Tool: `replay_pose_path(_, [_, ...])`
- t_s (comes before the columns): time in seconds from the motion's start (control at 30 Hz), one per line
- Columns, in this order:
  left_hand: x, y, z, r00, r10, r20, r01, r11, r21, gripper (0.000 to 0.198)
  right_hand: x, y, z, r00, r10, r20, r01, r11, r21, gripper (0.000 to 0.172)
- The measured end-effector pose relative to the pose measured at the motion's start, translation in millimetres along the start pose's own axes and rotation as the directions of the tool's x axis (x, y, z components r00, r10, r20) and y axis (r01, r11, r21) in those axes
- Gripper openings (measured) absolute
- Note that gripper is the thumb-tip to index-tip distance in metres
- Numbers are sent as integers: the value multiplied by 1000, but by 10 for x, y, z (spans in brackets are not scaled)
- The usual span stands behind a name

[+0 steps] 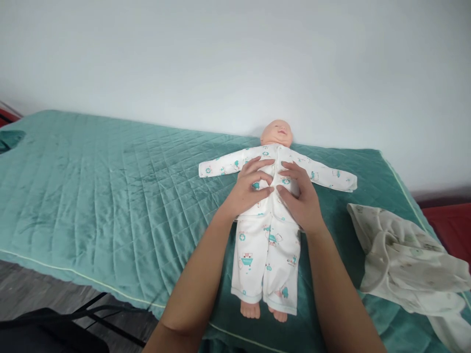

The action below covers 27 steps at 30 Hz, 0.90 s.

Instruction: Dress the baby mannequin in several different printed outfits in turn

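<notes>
Head view. Left hand point(252, 189) and right hand point(300, 198), fingers spread and gripping nothing, rest on the chest of the doll point(270, 235), fingertips meeting at its suit's front seam. Doll lies supine on the teal quilt point(110, 196), sleeves outstretched, keeping the front exposed. Fastening hidden beneath the fingers; crumpled cloth point(405, 255) at right, perhaps another garment.

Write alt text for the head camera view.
The left hand and right hand rest on the chest of a baby doll in printed white pyjamas, lying face up on a teal quilted cover. A crumpled pale cloth lies at the right.
</notes>
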<state>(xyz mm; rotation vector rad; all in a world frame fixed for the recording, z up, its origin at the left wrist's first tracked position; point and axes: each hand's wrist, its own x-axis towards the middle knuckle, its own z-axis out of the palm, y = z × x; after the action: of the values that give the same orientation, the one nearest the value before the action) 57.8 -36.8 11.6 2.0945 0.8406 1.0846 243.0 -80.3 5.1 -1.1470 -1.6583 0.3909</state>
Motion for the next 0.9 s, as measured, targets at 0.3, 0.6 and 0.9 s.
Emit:
replay_pose_path(0.3, [8, -18, -2, 1000, 26, -14, -26, 1000, -2, 15, 12, -6, -31, 993, -61, 101, 67, 996, -59, 32])
replay_pose_path(0.6, [-1, -29, -21, 1000, 14, 16, -13, 1000, -11, 10, -16, -9, 14, 999, 47, -19, -46, 998, 34, 12])
replay_pose_path(0.9, [10, -59, -5, 999, 26, -34, -28, 998, -49, 17, -5, -12, 6, 999, 47, -21, -46, 998, 53, 12])
